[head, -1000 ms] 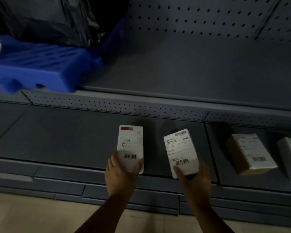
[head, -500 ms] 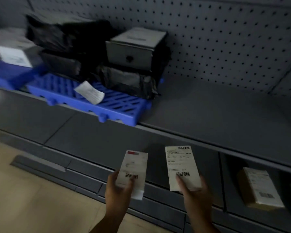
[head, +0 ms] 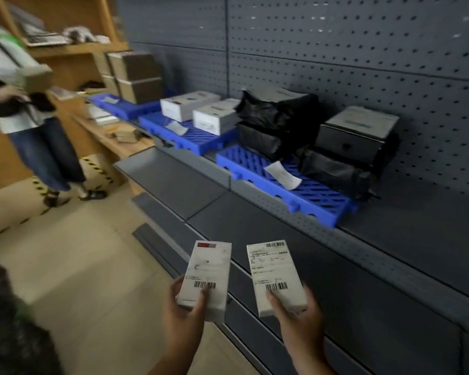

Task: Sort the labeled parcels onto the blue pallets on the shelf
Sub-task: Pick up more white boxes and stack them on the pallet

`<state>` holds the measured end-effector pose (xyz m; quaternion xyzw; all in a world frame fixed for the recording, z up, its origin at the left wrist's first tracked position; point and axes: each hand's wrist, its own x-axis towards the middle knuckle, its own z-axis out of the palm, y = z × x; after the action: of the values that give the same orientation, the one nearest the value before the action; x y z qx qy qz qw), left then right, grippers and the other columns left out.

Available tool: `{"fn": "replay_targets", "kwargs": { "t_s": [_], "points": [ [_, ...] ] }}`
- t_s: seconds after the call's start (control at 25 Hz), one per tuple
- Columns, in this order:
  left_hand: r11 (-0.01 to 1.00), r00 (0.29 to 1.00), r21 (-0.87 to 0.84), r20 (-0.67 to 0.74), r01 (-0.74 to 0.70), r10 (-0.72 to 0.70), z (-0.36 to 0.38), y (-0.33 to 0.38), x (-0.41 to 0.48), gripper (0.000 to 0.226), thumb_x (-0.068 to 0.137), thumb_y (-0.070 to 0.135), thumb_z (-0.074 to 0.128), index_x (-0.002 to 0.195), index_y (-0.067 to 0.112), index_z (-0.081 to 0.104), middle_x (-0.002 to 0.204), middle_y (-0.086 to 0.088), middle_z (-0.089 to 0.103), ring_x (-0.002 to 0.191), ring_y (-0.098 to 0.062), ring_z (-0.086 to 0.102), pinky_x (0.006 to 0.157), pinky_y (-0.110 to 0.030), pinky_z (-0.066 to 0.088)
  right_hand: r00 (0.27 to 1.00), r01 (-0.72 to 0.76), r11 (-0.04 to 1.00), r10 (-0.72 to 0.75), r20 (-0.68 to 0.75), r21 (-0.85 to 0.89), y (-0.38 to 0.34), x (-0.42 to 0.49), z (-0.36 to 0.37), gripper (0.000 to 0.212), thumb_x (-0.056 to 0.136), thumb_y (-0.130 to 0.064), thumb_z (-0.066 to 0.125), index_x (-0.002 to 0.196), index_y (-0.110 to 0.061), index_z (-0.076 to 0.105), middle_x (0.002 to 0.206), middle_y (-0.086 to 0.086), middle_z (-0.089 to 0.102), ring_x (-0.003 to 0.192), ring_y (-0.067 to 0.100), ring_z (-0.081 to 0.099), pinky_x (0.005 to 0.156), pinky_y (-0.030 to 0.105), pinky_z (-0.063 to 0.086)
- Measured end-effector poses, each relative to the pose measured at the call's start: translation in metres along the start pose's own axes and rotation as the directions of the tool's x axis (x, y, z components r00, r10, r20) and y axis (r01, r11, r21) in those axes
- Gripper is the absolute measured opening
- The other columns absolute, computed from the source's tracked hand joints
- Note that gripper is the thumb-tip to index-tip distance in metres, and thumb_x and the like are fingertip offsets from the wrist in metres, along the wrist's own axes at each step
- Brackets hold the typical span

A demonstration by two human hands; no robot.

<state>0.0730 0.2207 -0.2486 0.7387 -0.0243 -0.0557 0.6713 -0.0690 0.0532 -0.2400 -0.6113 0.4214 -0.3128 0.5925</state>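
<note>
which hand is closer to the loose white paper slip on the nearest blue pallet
Right. The right hand is nearly straight in front of the white paper slip; the left hand is farther left.

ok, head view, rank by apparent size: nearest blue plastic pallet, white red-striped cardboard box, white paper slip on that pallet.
1. nearest blue plastic pallet
2. white red-striped cardboard box (near camera, real size unsure)
3. white paper slip
</note>
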Motion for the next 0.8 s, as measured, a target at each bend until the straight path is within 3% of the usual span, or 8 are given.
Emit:
{"fn": "replay_targets", "kwargs": {
  "t_s": [0.12,0.24,0.36,0.52,0.6,0.68,0.8],
  "points": [
    [1.0,0.993,-0.029,-0.122,-0.002,-0.001,-0.051,0.004,0.031,0.043,0.081,0.018,0.084,0.11,0.035,0.058,0.106,0.008,0.072,0.09,-0.006,0.072,0.076,-0.026,0.056,0.997,0.023,0.999,-0.02,0.074,-0.041,-0.015,-0.007,0.06,0.05,0.067,-0.024,0.095,0.111,-0.02,0.07,0.092,-0.004,0.079,0.077,0.003,0.075,0.065,0.023,0.062],
    [0.999,0.98,-0.027,-0.2,-0.026,0.02,-0.098,0.009,0.07,0.043,0.081,0.017,0.084,0.109,0.036,0.058,0.103,0.011,0.072,0.085,0.003,0.071,0.069,-0.016,0.054,0.985,0.029,0.996,-0.015,0.169,-0.084,-0.029,-0.014,0.125,0.054,0.066,-0.029,0.096,0.113,-0.021,0.071,0.091,-0.006,0.079,0.08,0.009,0.075,0.074,0.037,0.065],
    [0.999,0.969,-0.03,-0.244,-0.034,0.026,-0.146,0.016,0.113,0.044,0.082,0.018,0.084,0.109,0.037,0.056,0.102,0.015,0.07,0.083,0.013,0.067,0.062,-0.011,0.052,0.977,0.031,0.995,-0.01,0.213,-0.093,-0.043,-0.023,0.196,0.047,0.064,-0.019,0.097,0.105,-0.018,0.074,0.081,-0.007,0.08,0.072,0.005,0.074,0.069,0.031,0.061],
    [0.997,0.955,-0.042,-0.293,-0.062,0.047,-0.2,0.025,0.171,0.046,0.082,0.022,0.083,0.118,0.03,0.055,0.106,0.016,0.068,0.087,0.017,0.064,0.064,-0.004,0.048,0.964,0.036,0.996,-0.011,0.267,-0.087,-0.062,-0.035,0.28,0.049,0.065,-0.021,0.097,0.107,-0.016,0.074,0.086,-0.002,0.08,0.079,0.014,0.075,0.07,0.028,0.059],
    [0.996,0.95,-0.038,-0.308,-0.075,0.059,-0.218,0.028,0.196,0.047,0.082,0.024,0.083,0.119,0.03,0.055,0.107,0.016,0.067,0.088,0.017,0.064,0.064,-0.008,0.051,0.96,0.062,0.995,-0.036,0.278,-0.084,-0.071,-0.037,0.314,0.047,0.065,-0.019,0.097,0.106,-0.016,0.075,0.083,-0.004,0.08,0.074,0.007,0.074,0.062,0.018,0.057],
    [0.996,0.948,-0.027,-0.31,-0.081,0.069,-0.232,0.038,0.224,0.049,0.082,0.027,0.083,0.121,0.032,0.054,0.106,0.018,0.066,0.088,0.016,0.064,0.062,-0.015,0.053,0.957,0.097,0.992,-0.071,0.283,-0.077,-0.089,-0.036,0.348,0.049,0.065,-0.019,0.097,0.109,-0.016,0.074,0.082,-0.007,0.08,0.072,0.002,0.073,0.061,0.016,0.057],
    [0.994,0.957,-0.014,-0.272,-0.111,0.103,-0.24,0.064,0.278,0.053,0.083,0.027,0.082,0.124,0.033,0.048,0.105,0.017,0.064,0.085,0.008,0.067,0.062,-0.018,0.052,0.952,0.154,0.988,-0.146,0.268,-0.006,-0.12,-0.02,0.394,0.071,0.067,-0.021,0.095,0.131,-0.015,0.065,0.106,0.001,0.077,0.095,0.015,0.074,0.081,0.039,0.063]
  ]
}}
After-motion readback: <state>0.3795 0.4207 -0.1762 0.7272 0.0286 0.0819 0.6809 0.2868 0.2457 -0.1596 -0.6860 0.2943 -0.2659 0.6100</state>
